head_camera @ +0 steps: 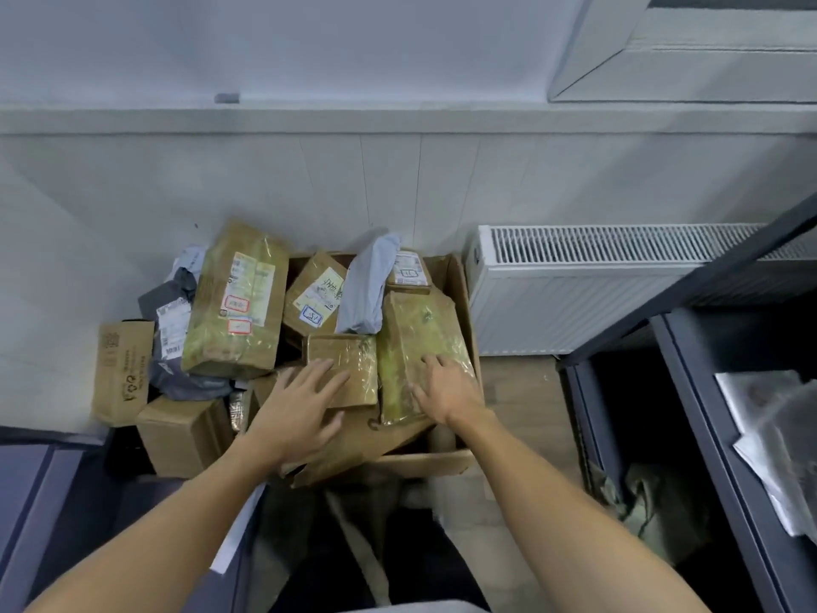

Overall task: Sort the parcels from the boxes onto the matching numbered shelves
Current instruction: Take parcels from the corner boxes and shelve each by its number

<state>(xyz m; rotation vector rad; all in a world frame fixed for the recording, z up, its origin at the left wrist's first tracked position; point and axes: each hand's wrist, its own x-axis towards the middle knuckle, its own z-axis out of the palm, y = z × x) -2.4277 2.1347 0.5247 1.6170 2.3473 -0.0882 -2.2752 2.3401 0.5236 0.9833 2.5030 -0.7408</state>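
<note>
Both forearms reach down from the bottom edge into the open cardboard box [462, 298] on the floor, so the step in hand looks like choosing the next parcel to lift out. The left hand [305, 404] lies flat with fingers spread on the small taped parcel [356, 369], pressing rather than gripping. The right hand [446, 391] rests the same way, fingers straight, on the long taped parcel [411, 329] just beside it, against the box's right wall. Neither hand has curled round anything yet. Neither parcel shows a label on its upper face, so the next move probably calls for closing the fingers on 1 of them and turning it over to find its number. Behind them a brown parcel [314, 294] bears a handwritten mark that seems to read 12. The dark shelf unit [694, 404] stands to the right, well apart from the box.
</note>
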